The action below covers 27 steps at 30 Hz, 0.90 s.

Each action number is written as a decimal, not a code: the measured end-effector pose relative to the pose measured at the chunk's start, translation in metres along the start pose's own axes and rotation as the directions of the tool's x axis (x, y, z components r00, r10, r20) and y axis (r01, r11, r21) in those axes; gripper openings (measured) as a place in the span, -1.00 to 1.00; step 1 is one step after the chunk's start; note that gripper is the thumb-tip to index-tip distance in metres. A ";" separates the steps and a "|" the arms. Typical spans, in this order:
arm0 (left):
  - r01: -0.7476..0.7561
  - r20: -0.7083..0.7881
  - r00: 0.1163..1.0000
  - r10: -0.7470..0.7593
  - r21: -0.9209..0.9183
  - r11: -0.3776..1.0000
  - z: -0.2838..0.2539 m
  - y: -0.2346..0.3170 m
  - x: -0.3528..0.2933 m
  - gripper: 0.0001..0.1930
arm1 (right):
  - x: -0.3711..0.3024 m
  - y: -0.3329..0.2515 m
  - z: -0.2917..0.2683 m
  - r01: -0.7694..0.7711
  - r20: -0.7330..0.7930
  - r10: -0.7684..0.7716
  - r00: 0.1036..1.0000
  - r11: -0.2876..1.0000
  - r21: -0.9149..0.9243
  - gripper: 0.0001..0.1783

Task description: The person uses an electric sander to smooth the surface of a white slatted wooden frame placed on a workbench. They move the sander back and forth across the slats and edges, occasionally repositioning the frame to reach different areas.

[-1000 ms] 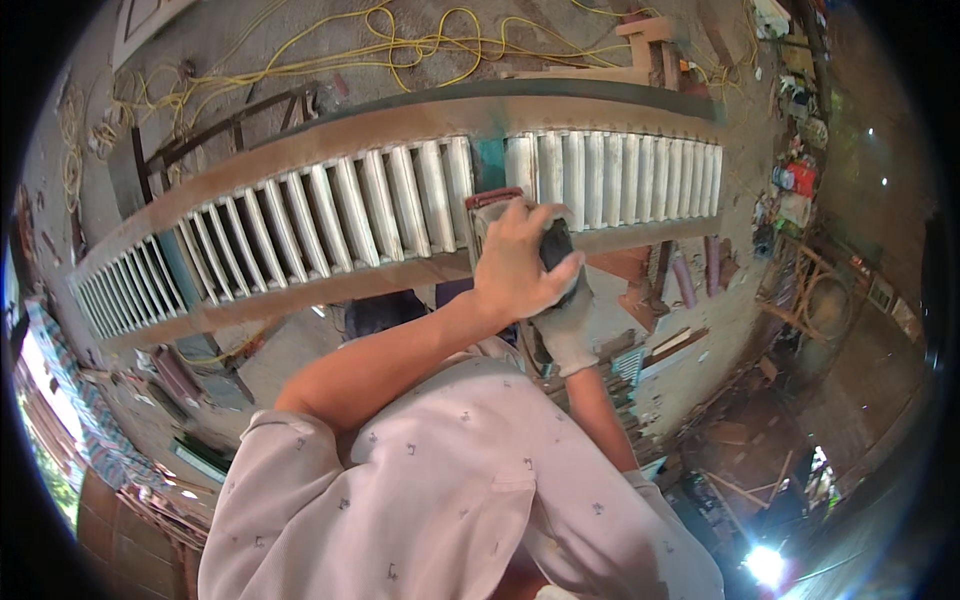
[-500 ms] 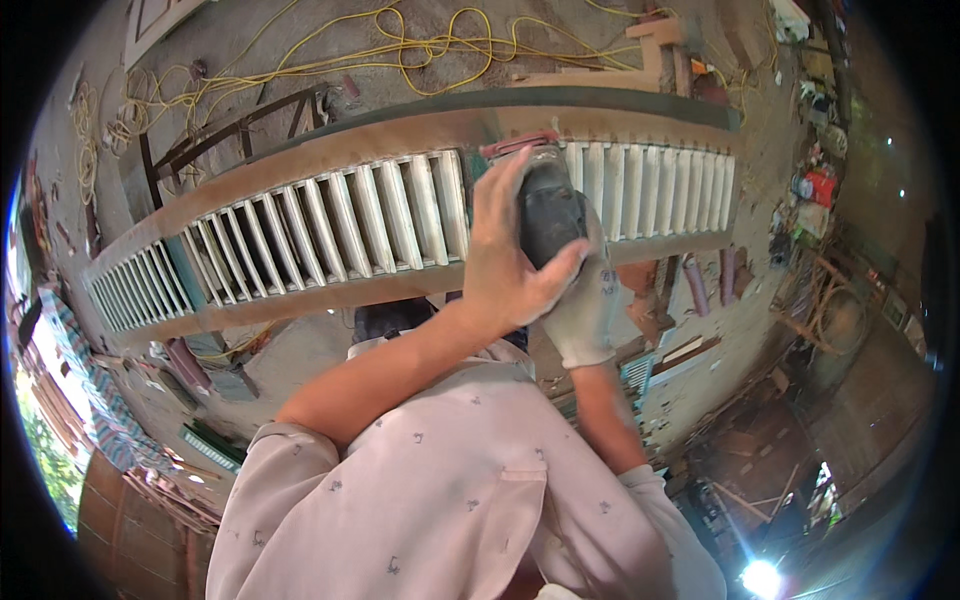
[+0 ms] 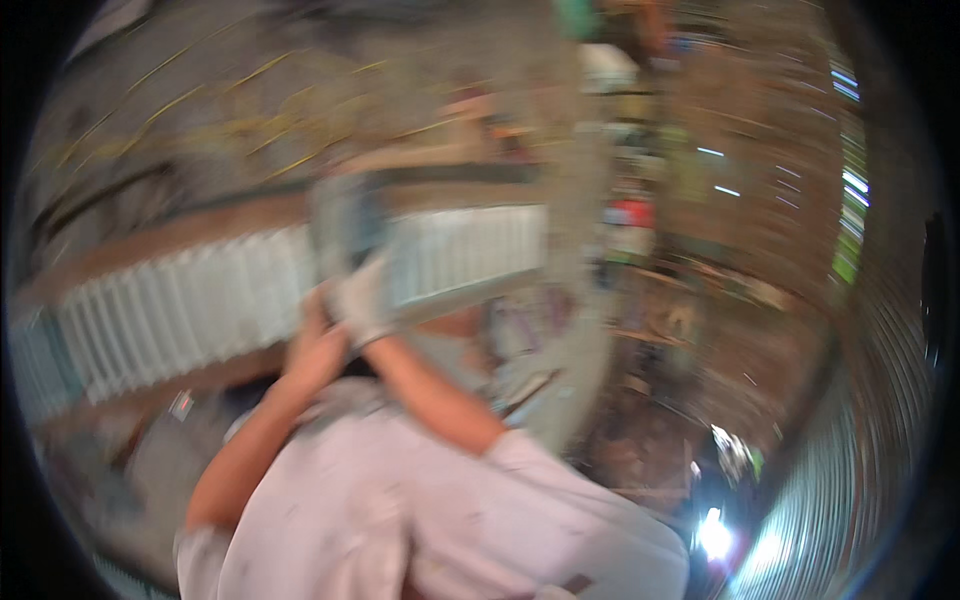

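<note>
Across a long, brown-framed louvred panel (image 3: 215,295) with whitish slats, right of its middle, I have a blocky grey-and-black hand-held tool (image 3: 350,218). It stands between 2 runs of slats, its far end reaching toward the upper edge of the frame; whether its underside touches the panel, I cannot tell through the blur. My right hand (image 3: 362,300), in a pale whitish glove, is closed around the near end of the tool. My bare left hand (image 3: 318,345) is just beside the glove, on its left, with the fingers pointing up toward the tool; I cannot tell whether they grip it or only rest against it.

Both my forearms come up over my pale pink shirt (image 3: 400,490) and meet at the panel's near edge. At the panel's far left, a blue-grey crosspiece (image 3: 70,355) parts off 1 more slatted run. Beyond the panel, tangled yellow cable (image 3: 160,115) streaks over the grey-brown floor (image 3: 330,35). Well off to my right are a small bright red object (image 3: 630,212) and, lower down, a glaring white light (image 3: 714,537), with ridged, shiny sheeting (image 3: 850,480) near it.
</note>
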<state>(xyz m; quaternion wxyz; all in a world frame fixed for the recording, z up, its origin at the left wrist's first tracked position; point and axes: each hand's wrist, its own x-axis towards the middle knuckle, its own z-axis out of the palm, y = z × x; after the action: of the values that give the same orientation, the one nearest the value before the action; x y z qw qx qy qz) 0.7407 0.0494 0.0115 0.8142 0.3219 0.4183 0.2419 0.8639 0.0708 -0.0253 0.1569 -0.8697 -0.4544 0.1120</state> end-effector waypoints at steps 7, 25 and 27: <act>-0.040 -0.233 0.961 0.147 0.408 0.912 0.043 -0.024 0.038 -0.30 | 0.062 0.018 -0.088 0.519 0.178 -0.541 0.822 0.840 0.159 0.35; 0.051 -0.481 0.874 0.074 0.242 0.969 0.073 -0.034 0.008 -0.48 | 0.149 -0.097 -0.100 0.940 0.896 -0.316 -0.312 -0.237 0.244 -0.23; 0.083 -0.487 0.872 0.044 0.236 0.968 0.077 -0.032 -0.002 -0.49 | 0.152 -0.095 -0.103 0.944 0.869 -0.371 -0.328 -0.170 0.284 -0.25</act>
<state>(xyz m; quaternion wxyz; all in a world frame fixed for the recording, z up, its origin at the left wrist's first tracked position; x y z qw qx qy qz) 0.8087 0.0015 0.0232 0.6372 0.3459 0.6407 0.2526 0.9121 0.2303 0.0974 -0.3320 -0.1041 -0.9215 0.1723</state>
